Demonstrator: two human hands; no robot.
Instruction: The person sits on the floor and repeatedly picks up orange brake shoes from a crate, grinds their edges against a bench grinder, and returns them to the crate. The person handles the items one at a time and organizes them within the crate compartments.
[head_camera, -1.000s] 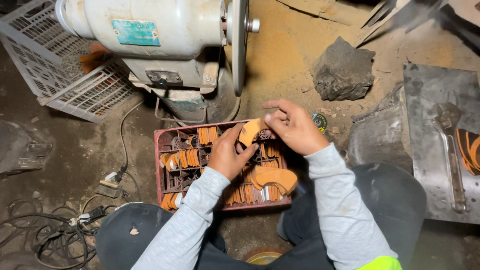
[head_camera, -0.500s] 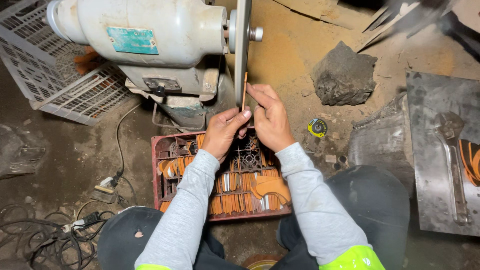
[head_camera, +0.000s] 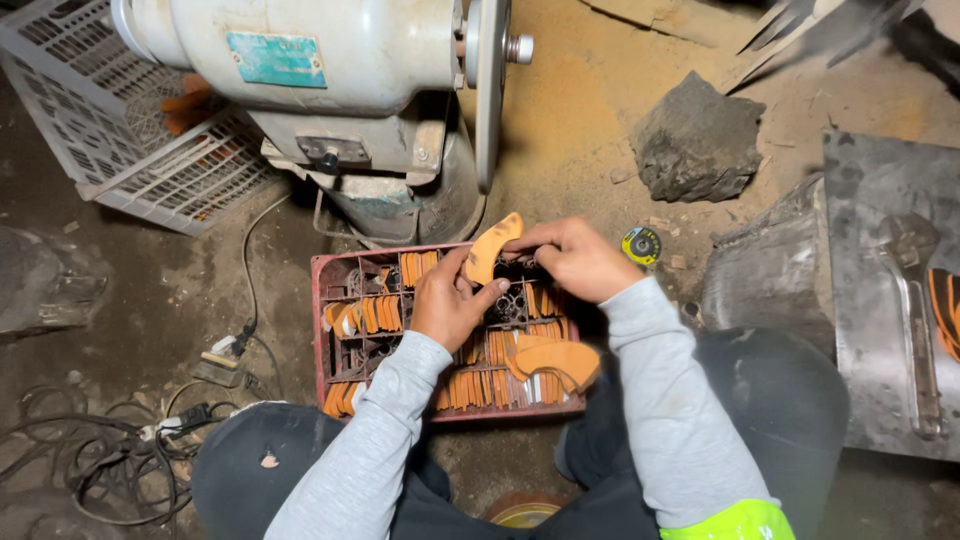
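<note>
Here, lines keyed to the head view.
Crate rim: red crate on the dirt floor, far edge just beside the grinder base.
Open room: bare floor right of the grinding wheel, up to the rock.
Curved orange piece: raised over the crate's far edge, below the wheel.
Left hand: fingers clamped on its lower end.
Right hand: fingers pinched on its upper edge.

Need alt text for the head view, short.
Both hands, left hand and right hand, hold a curved orange piece above a red crate of similar pieces, below a bench grinder on a dirt floor.
</note>
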